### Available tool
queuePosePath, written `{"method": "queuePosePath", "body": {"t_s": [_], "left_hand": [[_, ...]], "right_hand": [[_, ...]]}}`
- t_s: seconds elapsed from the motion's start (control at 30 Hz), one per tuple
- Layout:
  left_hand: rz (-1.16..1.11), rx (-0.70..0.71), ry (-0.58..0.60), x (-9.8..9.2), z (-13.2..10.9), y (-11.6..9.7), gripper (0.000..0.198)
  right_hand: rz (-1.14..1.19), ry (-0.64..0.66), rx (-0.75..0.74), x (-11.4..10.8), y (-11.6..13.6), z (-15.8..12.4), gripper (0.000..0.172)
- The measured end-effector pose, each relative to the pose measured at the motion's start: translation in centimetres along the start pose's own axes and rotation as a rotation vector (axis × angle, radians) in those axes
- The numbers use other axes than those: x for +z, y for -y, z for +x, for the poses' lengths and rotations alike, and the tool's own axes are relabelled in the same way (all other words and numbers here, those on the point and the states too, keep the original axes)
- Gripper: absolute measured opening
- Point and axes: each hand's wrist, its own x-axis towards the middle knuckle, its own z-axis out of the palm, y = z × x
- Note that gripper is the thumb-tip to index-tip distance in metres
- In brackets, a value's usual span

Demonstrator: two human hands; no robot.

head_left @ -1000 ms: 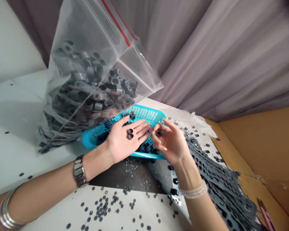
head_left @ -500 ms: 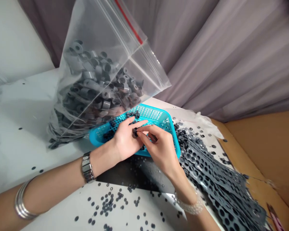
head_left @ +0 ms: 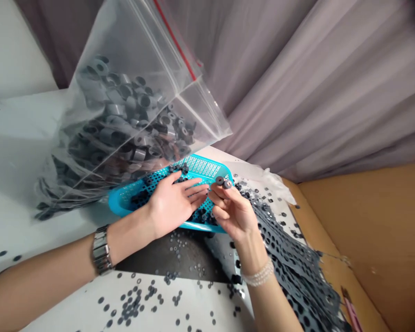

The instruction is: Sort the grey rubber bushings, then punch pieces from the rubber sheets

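My left hand [head_left: 174,203] lies palm up over the blue plastic basket [head_left: 119,201], fingers stretched out, with nothing on the palm. Just right of it, my right hand [head_left: 235,210] is raised with its fingers pinched. Between those fingertips are two small black rings [head_left: 224,182], each with a hole in its middle. More small black pieces [head_left: 204,216] lie inside the basket, partly hidden by my left hand. Behind the left hand stands a clear zip bag [head_left: 131,120] filled with dark grey ring-shaped pieces, covering the basket's far left side.
Perforated black rubber sheets [head_left: 290,258] are piled to the right. Small black discs [head_left: 133,304] lie scattered over the white table [head_left: 72,309] and a dark sheet [head_left: 166,258]. A pink-handled tool [head_left: 351,311] rests at lower right. A grey curtain [head_left: 280,83] hangs behind.
My right hand has lifted off the left palm and moved right, turning upward with the black rings in its fingertips. The left palm is bare now. The whole view has shifted slightly.
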Motion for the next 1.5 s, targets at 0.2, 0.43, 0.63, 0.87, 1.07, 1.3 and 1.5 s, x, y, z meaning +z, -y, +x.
{"method": "queuePosePath", "body": {"t_s": [0.2,0.43,0.63,0.87,1.07,1.3,1.5], "left_hand": [[0.008,0.002,0.010,0.1,-0.1,0.0,0.054],[0.013,0.007,0.001,0.3,-0.3,-0.1,0.053],[0.003,0.006,0.008,0.0,0.0,-0.1,0.052],[0.034,0.002,0.044,-0.3,0.2,-0.1,0.057],[0.036,0.023,0.063,-0.5,0.4,-0.2,0.059],[0.056,0.013,0.037,-0.6,0.3,-0.3,0.057],[0.102,0.034,0.009,-1.0,1.3,-0.2,0.058]], "right_hand": [[0.122,-0.002,-0.101,0.0,0.5,-0.6,0.023],[0.125,-0.007,-0.102,0.1,0.6,-0.8,0.024],[0.164,0.022,-0.034,0.1,0.5,-0.2,0.014],[0.147,-0.202,0.050,-1.9,-0.3,1.4,0.006],[0.137,-0.293,-0.106,-2.2,1.4,2.8,0.015],[0.199,-0.292,-0.376,5.0,10.2,7.5,0.020],[-0.483,-0.068,-0.412,14.7,11.3,8.7,0.036]]}}
